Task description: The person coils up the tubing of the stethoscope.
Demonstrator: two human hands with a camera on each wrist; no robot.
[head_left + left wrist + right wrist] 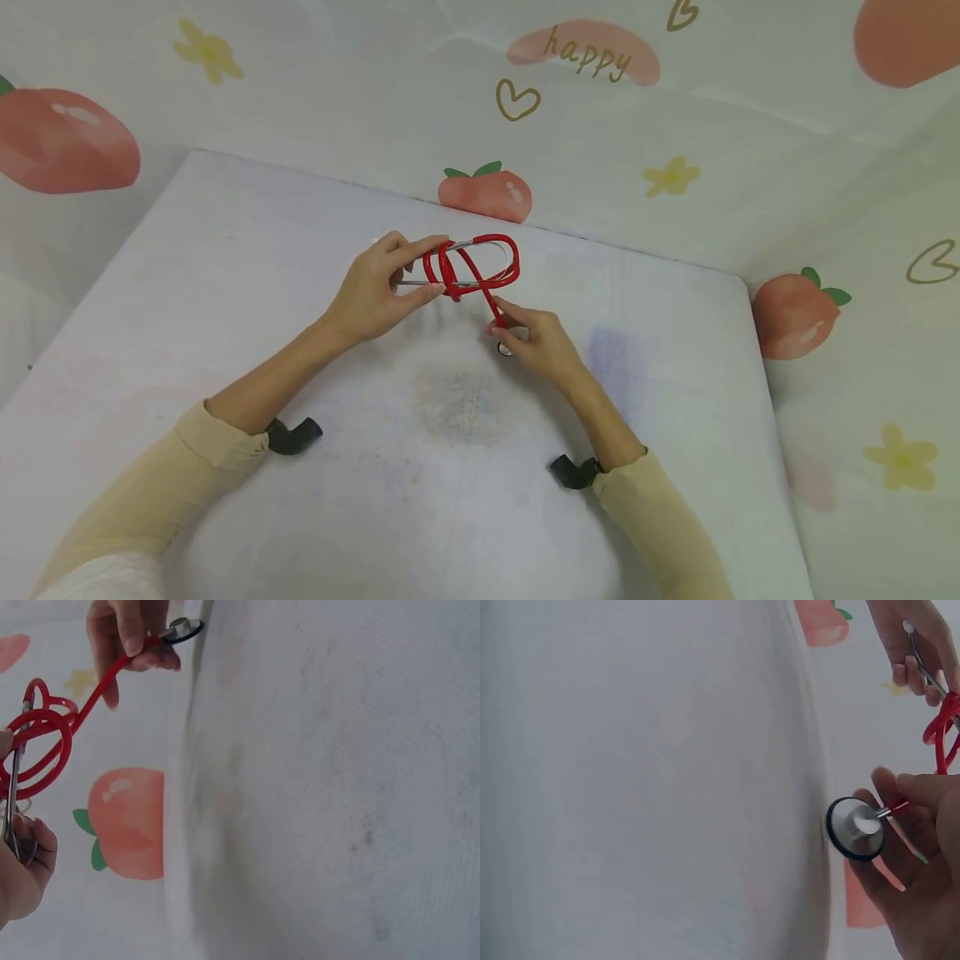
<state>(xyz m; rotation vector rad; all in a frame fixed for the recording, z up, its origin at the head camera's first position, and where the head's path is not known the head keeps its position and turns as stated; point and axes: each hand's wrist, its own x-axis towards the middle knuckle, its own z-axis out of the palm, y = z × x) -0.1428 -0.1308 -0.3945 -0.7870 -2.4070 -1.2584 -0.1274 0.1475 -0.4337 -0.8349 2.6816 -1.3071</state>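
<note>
A stethoscope with red tubing is held up over the table, its tube looped and wrapped around its metal ear tubes. My left hand grips the wrapped bundle between thumb and fingers at its left end. In the right wrist view a white ear tip shows beside the left hand's fingers. Lower and to the right, my right hand pinches the free end of the red tube just behind the chest piece. That round metal chest piece has a dark rim and hangs by the right hand's fingers.
The table has a whitish cover with faint stains and a bluish patch. A wall sheet printed with peaches, flowers and hearts rises behind and to the right. A black curved piece sits at each wrist.
</note>
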